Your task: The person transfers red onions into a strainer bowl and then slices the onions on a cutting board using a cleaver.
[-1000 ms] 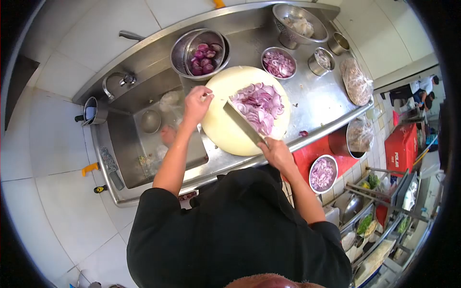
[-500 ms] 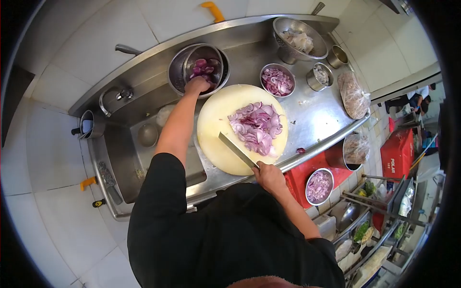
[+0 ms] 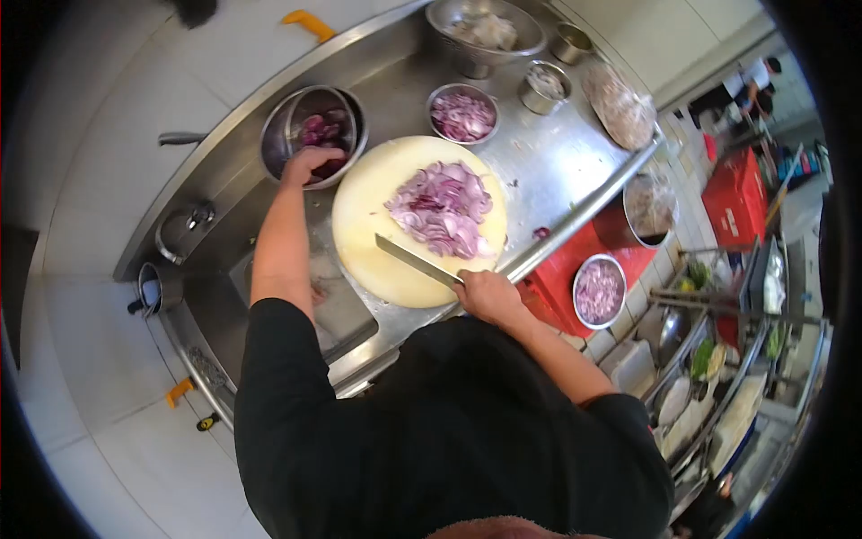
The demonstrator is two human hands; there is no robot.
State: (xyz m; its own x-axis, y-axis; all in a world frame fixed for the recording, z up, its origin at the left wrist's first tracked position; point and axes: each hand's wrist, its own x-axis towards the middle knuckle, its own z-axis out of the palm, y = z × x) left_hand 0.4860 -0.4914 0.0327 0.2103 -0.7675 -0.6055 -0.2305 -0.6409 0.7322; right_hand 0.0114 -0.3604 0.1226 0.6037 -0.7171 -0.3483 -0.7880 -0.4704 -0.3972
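Observation:
My right hand (image 3: 486,295) is wrapped round the handle of a broad knife (image 3: 415,259), whose blade lies low over a round, pale yellow cutting board (image 3: 359,211). A heap of sliced red onion (image 3: 443,205) covers the board's middle, just beyond the blade. My left hand (image 3: 311,165) reaches over the near side of nested metal bowls (image 3: 275,135). Its visible fingers stretch out, apart from the thumb; the fingertips are partly hidden. Dark red onion pieces (image 3: 323,128) lie in the tilted inner bowl, close to those fingers.
Behind the board stands a bowl of sliced onion (image 3: 462,115), near a colander (image 3: 503,54) and a small metal pot (image 3: 545,87). A filled plastic bag (image 3: 620,106) rests at the counter's right end. Another onion bowl (image 3: 599,291) sits on a red surface. A sink (image 3: 346,337) lies left.
The whole view has shifted and turned, moving the counter left and up in the picture. My left hand stays at the bowls, its fingers now more visible. The knife remains in my right hand.

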